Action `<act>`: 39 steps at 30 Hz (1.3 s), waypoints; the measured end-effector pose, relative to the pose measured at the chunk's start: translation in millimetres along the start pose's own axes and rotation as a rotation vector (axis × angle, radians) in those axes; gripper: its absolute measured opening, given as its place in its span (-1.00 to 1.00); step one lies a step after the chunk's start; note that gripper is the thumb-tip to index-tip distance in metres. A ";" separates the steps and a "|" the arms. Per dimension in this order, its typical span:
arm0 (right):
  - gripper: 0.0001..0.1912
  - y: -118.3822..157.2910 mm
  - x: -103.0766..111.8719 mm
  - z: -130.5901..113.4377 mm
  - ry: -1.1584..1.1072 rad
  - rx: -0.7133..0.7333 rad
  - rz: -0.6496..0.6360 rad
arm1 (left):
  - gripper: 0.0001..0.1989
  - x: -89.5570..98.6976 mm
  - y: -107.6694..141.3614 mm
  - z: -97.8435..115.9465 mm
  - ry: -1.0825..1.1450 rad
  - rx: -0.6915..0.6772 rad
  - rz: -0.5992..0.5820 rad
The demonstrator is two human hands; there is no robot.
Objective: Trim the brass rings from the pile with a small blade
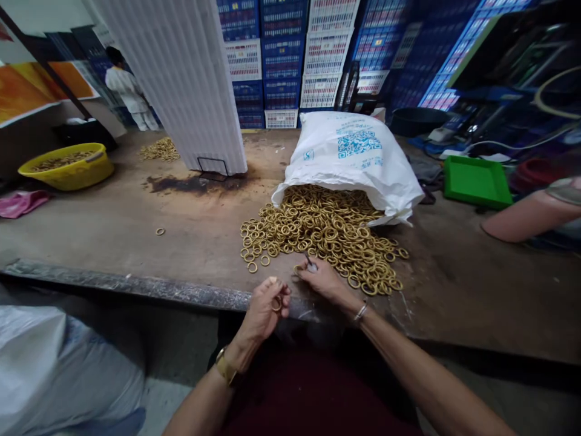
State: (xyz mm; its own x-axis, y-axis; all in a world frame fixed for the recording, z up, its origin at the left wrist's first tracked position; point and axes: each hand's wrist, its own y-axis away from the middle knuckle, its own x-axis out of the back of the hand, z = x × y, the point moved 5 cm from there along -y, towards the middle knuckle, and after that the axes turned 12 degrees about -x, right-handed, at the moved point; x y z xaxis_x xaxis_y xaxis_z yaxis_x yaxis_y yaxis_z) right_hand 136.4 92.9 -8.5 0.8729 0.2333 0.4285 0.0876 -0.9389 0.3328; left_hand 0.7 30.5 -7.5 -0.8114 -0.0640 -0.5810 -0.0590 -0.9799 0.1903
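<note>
A heap of brass-coloured rings (327, 233) spills onto the wooden table from the mouth of a white woven sack (313, 142). My left hand (261, 309), a gold watch on its wrist, is just past the table's near edge. Its fingers are closed on a single ring (276, 303). At the front of the heap is my right hand (327, 281), with a bracelet at the wrist. It grips a small tool with a dark tip and a pale part (311, 265), too small to name. Another ring (298, 270) shows at its fingertips.
One loose ring (160, 231) lies to the left. Behind it stands a pale ribbed panel (181, 79) in a wire holder. A yellow basin (68, 172) is far left, a green tray (476, 181) at right. Stacked crates (284, 54) and a person (129, 88) appear beyond the table.
</note>
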 end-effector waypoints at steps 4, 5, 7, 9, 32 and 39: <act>-0.63 28.8 9.6 17.5 -0.450 -0.232 -0.239 | -0.78 -16.1 -8.3 -1.1 -0.482 -0.260 -0.107; -0.63 35.5 11.0 18.9 -0.528 -0.253 -0.287 | -0.79 -21.9 -9.1 -2.9 -0.566 -0.309 -0.174; -0.65 45.1 12.6 20.7 -0.643 -0.272 -0.361 | -0.82 -33.3 -9.0 -7.9 -0.657 -0.368 -0.325; -0.66 49.5 12.2 22.9 -0.696 -0.279 -0.400 | -0.83 -41.2 -7.6 -12.2 -0.686 -0.381 -0.423; -0.86 45.2 13.2 12.9 0.345 0.208 0.075 | -0.76 -33.5 -5.6 -24.6 -0.245 0.071 -0.146; -0.81 48.0 2.6 6.5 0.662 0.175 0.032 | -0.73 -30.8 -3.9 -21.2 -0.307 0.003 -0.108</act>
State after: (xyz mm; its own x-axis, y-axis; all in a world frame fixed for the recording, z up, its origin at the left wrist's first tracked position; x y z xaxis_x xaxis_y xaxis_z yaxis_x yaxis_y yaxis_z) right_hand 146.0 46.8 3.1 0.4037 0.2580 0.8777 0.1913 -0.9620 0.1948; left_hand 38.2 32.3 -7.1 -0.9378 0.1003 -0.3322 -0.1554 -0.9774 0.1434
